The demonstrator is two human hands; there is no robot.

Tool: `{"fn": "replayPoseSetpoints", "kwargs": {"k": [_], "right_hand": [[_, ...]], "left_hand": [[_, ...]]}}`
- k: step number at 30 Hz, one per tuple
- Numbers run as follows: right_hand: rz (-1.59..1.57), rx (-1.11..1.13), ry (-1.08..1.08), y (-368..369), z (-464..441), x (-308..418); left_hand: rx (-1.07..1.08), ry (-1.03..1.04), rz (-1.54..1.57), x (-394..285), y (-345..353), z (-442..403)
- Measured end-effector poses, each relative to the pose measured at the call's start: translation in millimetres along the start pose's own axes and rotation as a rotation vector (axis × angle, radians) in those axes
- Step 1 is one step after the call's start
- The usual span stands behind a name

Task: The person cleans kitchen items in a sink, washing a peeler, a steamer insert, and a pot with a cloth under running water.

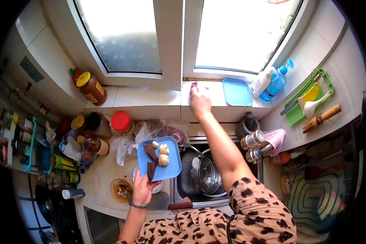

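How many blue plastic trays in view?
2. One blue rounded-corner plastic tray is in the left hand; a second blue plastic tray lies on the white tiled windowsill. More could be hidden in the clutter.

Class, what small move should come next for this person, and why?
Probably slide the left hand further under the blue tray: it holds one near corner, while pale bulbs and dark pieces lie loose on top.
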State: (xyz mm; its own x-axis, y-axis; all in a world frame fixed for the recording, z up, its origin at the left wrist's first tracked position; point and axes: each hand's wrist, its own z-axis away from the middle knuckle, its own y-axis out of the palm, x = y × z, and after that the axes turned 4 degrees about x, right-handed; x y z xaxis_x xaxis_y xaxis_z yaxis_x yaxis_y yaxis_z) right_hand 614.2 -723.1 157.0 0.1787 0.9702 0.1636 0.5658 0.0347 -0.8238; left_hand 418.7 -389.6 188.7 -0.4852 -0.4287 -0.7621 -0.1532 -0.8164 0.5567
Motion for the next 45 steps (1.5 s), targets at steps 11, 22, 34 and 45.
{"fn": "replayPoseSetpoints", "kwargs": {"k": [11, 22, 34, 45], "right_hand": [[-0.147, -0.142, 0.027, -67.3, 15.5, -35.0], [-0.645, -0.041, -0.081, 15.1, -28.8, 8.3], [-0.590, 0.134, 0.141, -121.0, 236.2, -58.0], [-1.854, -0.103, 1.274, -66.9, 313.8, -216.0]], "left_hand": [[0.066, -0.023, -0.023, -3.2, 1.7, -12.0], [-0.028, -0.013, 0.017, -3.6, -4.3, 3.5], [0.051, -0.007, -0.009, 7.5, -0.2, 26.0], [0.099, -0.105, -0.152, 49.0, 31.8, 46.5]]}}
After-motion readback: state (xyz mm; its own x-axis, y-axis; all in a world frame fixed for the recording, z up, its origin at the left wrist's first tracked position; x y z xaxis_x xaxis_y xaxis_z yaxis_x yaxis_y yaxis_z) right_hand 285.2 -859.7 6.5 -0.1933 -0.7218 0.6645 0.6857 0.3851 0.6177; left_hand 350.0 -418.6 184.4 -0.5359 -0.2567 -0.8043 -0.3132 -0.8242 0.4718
